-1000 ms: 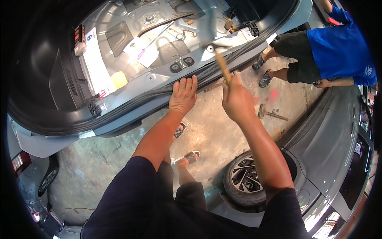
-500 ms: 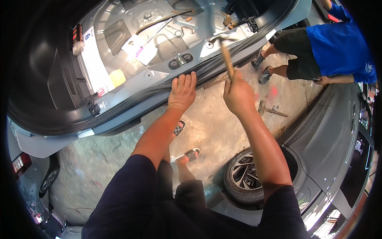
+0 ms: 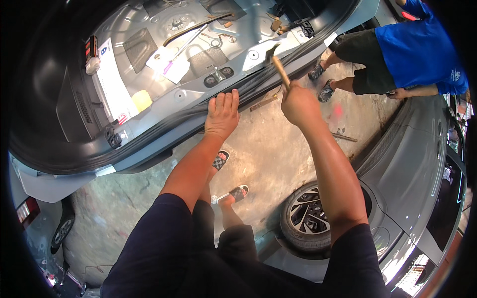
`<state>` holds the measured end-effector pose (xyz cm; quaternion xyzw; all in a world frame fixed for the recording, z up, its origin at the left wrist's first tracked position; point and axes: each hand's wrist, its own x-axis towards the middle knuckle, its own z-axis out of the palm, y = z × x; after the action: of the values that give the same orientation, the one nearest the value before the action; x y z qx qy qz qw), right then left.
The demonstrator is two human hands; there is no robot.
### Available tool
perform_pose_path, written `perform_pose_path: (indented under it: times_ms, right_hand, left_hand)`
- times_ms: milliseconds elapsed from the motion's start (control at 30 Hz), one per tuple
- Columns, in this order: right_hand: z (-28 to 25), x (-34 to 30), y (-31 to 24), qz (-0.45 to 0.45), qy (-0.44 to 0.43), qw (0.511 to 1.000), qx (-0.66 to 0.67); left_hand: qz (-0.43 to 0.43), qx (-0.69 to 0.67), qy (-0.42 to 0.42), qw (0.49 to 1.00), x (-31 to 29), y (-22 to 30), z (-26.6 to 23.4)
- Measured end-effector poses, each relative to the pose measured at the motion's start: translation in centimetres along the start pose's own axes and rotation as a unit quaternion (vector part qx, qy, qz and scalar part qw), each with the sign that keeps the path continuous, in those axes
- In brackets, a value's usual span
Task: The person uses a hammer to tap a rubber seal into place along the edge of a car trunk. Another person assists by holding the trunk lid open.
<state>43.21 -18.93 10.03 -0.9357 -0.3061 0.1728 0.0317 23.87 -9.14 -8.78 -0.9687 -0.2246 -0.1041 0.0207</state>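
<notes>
My right hand (image 3: 301, 103) is closed round the wooden handle of a hammer (image 3: 280, 70). The dark hammer head is over the sill of an open car trunk; whether it touches the metal I cannot tell. To its left, my left hand (image 3: 222, 114) lies with fingers stretched over the black rubber seal (image 3: 196, 108) along the trunk edge. Just beyond those fingers sits the trunk latch (image 3: 217, 75) on the bare metal sill (image 3: 174, 95).
Inside the trunk lie a long bar (image 3: 196, 29), a white sheet (image 3: 114, 82) and a yellow sponge-like block (image 3: 141, 101). A co-worker in a blue shirt (image 3: 417, 54) stands at the right. Behind me is a grey car (image 3: 397, 174); a second handled tool (image 3: 345, 137) lies on the floor, partly hidden by my arm.
The hammer has shifted slightly, and its head, blurred before, now shows as a dark shape. My left hand stays on the seal. My right forearm now covers more of the tool on the floor.
</notes>
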Motion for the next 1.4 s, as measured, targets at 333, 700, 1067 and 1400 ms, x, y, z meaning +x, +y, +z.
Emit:
perform_pose_path:
  times_ms: [333,700,1067,1400]
  right_hand:
    - [0.0,1.4,0.9,0.023,0.057,0.997,0.039]
    - [-0.7,-3.5,3.6,0.046,0.071,0.986,0.145]
    - [5.1,-15.0,11.0,0.193,0.026,0.911,0.365]
    - [7.1,-21.3,13.9,0.259,0.01,0.845,0.467]
  left_hand:
    - [-0.005,-0.008,-0.001,1.0,0.2,-0.1,-0.2]
    - [0.004,-0.143,-0.007,0.99,5.2,-4.6,-4.6]
    - [-0.078,0.015,-0.084,0.993,8.5,-2.3,-4.7]
    - [-0.073,-0.069,-0.29,0.952,17.2,-3.0,-5.2]
